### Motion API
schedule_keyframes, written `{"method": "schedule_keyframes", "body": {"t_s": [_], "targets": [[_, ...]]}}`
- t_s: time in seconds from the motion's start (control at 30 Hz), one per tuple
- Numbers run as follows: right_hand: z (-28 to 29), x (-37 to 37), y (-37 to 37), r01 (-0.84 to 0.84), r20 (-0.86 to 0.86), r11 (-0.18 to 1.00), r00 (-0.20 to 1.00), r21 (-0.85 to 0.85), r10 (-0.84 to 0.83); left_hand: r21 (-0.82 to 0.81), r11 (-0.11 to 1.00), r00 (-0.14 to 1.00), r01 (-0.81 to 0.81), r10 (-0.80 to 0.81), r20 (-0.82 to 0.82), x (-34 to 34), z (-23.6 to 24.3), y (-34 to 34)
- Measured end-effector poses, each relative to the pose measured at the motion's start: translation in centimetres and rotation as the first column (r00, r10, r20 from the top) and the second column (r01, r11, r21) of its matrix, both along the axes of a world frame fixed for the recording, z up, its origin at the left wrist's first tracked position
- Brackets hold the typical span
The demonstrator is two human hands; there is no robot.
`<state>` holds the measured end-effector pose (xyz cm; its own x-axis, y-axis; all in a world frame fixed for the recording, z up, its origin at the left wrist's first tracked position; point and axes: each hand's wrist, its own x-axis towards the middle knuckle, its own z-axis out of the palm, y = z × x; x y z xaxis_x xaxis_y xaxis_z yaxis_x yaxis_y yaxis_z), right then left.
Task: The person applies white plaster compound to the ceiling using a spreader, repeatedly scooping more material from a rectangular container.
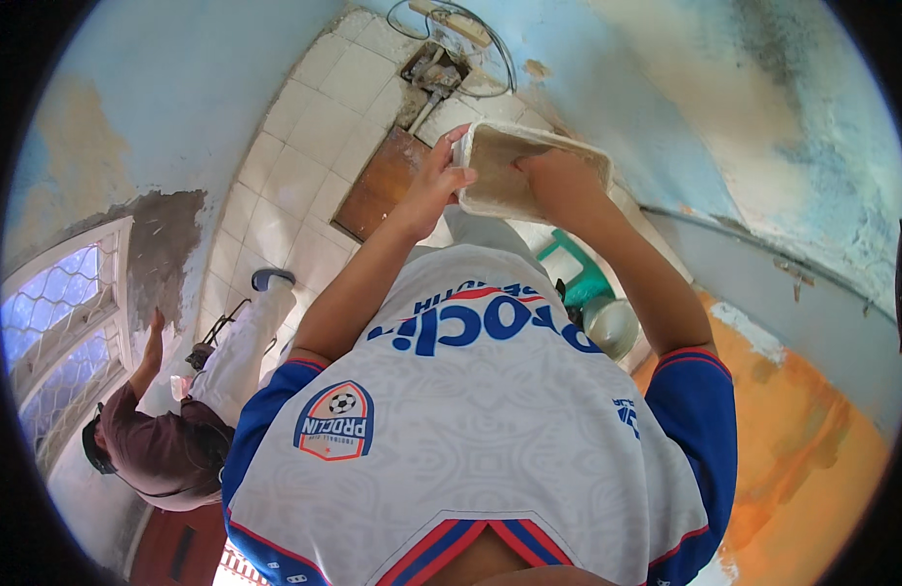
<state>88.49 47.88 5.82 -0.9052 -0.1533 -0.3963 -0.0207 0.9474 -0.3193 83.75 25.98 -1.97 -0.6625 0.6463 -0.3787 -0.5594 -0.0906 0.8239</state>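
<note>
A rectangular, off-white container point(485, 210) with a dusty beige inside is held out in front of my body, its opening tilted toward me. My left hand point(436, 188) is closed on its left end, with the thumb at the rim and the fingers round the outer wall. Inside the container is my right hand point(558, 184), its fingers bent toward the inner wall. Whatever those fingers may hold is too small or hidden to make out. Behind the container, to its left, a brown board point(377, 186) lies on the tiled floor.
An opening with pipes point(436, 70) breaks the tiles ahead, beside loose dark cables point(509, 59). A green plastic stool point(580, 273) and a rounded metal vessel point(612, 327) stand low at right. Another person point(167, 444) is by the window point(70, 293) at left. Patchy walls point(685, 107) rise on both sides.
</note>
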Motion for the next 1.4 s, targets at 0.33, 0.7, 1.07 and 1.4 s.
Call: {"method": "schedule_keyframes", "body": {"t_s": [0.33, 0.7, 1.07, 1.4], "targets": [[1.7, -10.1, 4.0, -0.105, 0.020, 0.991, 0.994, 0.082, 0.104, 0.033, 0.997, 0.993, -0.075, 0.077, -0.089, -8.5, 2.5, 3.4], [3.7, -16.6, 2.9, -0.182, -0.098, 0.978, 0.980, -0.097, 0.173, 0.089, 0.989, 0.991, -0.116, 0.121, -0.059, -15.7, 3.7, 2.6], [4.7, -26.4, -5.9, 0.123, -0.103, 0.986, 0.988, 0.112, -0.112, 0.115, 0.993, 0.997, 0.018, -0.009, -0.075, -27.9, 3.7, -5.0], [2.9, -34.8, -14.6, 0.164, -0.217, 0.986, 0.963, 0.014, -0.157, 0.056, 0.993, 0.981, 0.103, -0.092, -0.170, -38.3, 3.3, -12.6]]}}
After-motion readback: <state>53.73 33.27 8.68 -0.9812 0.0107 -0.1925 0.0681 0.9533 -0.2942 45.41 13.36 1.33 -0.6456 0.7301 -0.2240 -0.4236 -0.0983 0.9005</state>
